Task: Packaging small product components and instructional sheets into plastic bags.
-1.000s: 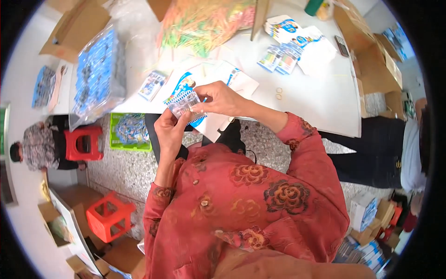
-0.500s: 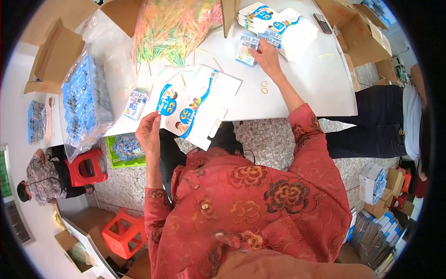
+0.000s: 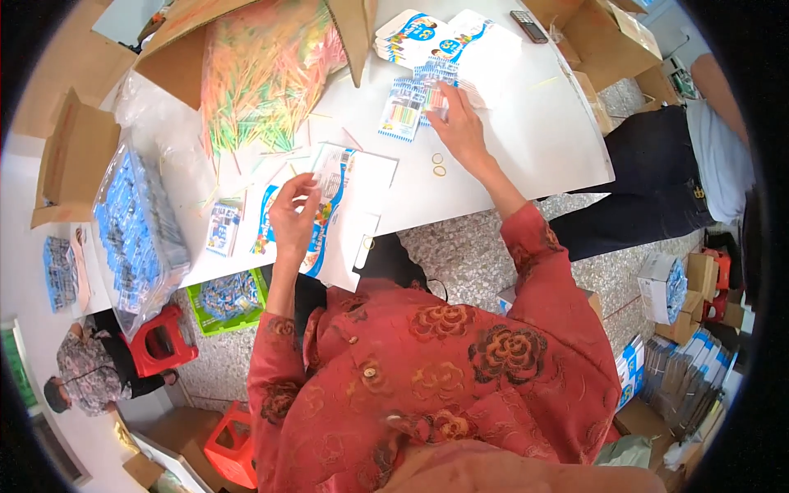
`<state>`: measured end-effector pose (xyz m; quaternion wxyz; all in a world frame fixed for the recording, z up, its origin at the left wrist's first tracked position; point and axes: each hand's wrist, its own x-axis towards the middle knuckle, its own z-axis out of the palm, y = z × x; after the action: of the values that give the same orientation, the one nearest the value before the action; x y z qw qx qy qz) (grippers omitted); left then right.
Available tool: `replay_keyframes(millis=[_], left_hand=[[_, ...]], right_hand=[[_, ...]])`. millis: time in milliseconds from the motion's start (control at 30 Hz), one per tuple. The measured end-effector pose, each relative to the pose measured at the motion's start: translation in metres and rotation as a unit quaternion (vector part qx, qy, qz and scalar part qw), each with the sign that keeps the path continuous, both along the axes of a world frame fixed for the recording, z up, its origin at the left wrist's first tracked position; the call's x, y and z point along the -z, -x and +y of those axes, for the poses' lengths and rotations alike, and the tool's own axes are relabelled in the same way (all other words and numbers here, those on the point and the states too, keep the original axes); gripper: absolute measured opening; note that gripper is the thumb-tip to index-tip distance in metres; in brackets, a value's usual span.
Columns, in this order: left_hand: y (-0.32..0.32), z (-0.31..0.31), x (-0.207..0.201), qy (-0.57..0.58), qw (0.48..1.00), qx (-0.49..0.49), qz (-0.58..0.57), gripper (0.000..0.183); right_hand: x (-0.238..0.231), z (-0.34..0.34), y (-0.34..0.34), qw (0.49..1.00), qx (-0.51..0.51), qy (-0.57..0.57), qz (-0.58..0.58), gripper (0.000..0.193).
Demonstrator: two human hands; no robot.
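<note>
My left hand [image 3: 294,215] hovers over a flat printed carton [image 3: 353,201] at the table's near edge, fingers loosely bent and apart with nothing visible in them. My right hand [image 3: 462,135] reaches across the table with fingers spread over small blue-and-white packets, touching or just above them. One such packet [image 3: 401,111] lies left of its fingertips; another packet [image 3: 436,74] is partly under them. Behind stands a pile of printed flat cartons [image 3: 411,37]. A single packet [image 3: 222,228] rests left of the flat carton. Two rubber bands [image 3: 438,165] lie between my hands.
Coloured thin sticks [image 3: 263,82] spill from a cardboard box [image 3: 353,33]. A clear bag of blue packets [image 3: 136,238] stands at the left. A phone-like device [image 3: 528,26] lies far right. A green crate [image 3: 222,302] and red stools [image 3: 164,341] are below; a person [image 3: 649,172] stands right.
My left hand has moved right, from the flat carton's left edge to above it. My right hand's fingers have spread over the packets. The whole view has shifted somewhat.
</note>
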<state>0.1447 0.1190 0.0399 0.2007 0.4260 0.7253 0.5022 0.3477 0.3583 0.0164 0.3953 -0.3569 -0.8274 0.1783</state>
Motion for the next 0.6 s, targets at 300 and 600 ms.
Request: replay_keyframes(millis=[300, 600], left_hand=[[-0.004, 0.112, 0.012, 0.076, 0.980, 0.099, 0.156, 0.060], [-0.007, 0.193, 0.040, 0.135, 0.979, 0.138, 0.064, 0.080]], right_hand=[[0.024, -0.007, -0.113, 0.996, 0.071, -0.015, -0.059, 0.051], [0.028, -0.010, -0.123, 0.991, 0.056, -0.075, -0.101, 0.029]])
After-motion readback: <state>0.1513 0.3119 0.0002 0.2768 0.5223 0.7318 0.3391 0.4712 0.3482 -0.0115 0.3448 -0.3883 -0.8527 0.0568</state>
